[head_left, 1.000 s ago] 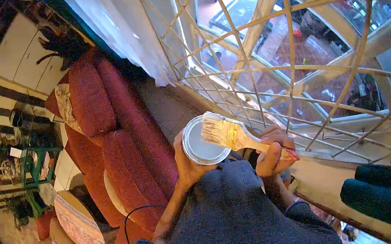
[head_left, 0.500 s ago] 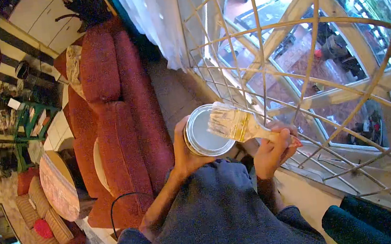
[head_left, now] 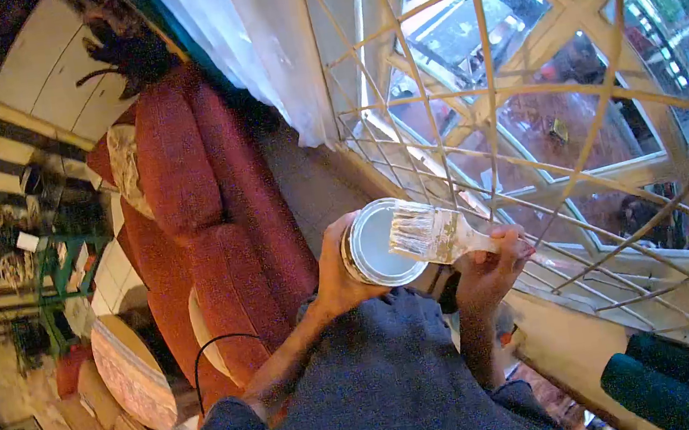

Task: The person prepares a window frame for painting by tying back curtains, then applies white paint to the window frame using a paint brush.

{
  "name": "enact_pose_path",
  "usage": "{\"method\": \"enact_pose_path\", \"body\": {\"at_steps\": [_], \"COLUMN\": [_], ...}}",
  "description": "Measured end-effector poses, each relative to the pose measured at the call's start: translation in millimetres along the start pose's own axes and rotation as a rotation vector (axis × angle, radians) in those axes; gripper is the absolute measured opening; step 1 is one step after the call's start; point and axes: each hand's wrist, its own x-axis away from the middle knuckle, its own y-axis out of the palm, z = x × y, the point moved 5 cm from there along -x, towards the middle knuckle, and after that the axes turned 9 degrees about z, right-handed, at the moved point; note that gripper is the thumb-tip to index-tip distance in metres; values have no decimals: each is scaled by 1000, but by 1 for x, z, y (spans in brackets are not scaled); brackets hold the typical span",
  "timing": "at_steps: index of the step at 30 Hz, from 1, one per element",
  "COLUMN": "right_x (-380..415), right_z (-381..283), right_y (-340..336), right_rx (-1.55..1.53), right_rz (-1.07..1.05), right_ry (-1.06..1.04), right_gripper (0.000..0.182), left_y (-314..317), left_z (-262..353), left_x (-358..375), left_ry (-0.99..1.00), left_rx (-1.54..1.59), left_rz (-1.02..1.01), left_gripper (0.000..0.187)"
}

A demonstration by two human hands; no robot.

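Note:
My left hand (head_left: 337, 272) is wrapped around the side of a round paint tin (head_left: 350, 253), held in front of my chest. Pale, whitish paint (head_left: 377, 247) shows inside its rim. In my right hand (head_left: 493, 269) is the light handle of a wide paintbrush (head_left: 438, 233), gripped between thumb and fingers. The brush lies across the tin's right rim in this view, its paint-streaked bristles over the opening and pointing left.
Just right of my hands, a curved metal lattice (head_left: 520, 161) stands before a window with diagonal frames. A red sofa (head_left: 220, 257) runs along my left. White curtains (head_left: 254, 53) hang ahead, and dark green cloth (head_left: 653, 379) lies at lower right.
Tin and brush have shifted slightly right and down in view as the camera turned. The brush has rolled, showing a different face of its bristles. Both grips stay the same.

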Motion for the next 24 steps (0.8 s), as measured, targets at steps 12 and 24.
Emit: {"method": "enact_pose_path", "body": {"at_steps": [12, 24], "right_x": [75, 207], "right_z": [-9, 55], "right_y": [103, 235], "right_rx": [-932, -1102], "right_rz": [198, 198], "right_ry": [1493, 2025], "right_gripper": [24, 26], "left_y": [-80, -137], "left_z": [-29, -65], "left_x": [-82, -98], "left_ry": [-22, -107], "left_rx": [-165, -351], "left_rz": [-101, -66], "left_gripper": [111, 115]}}
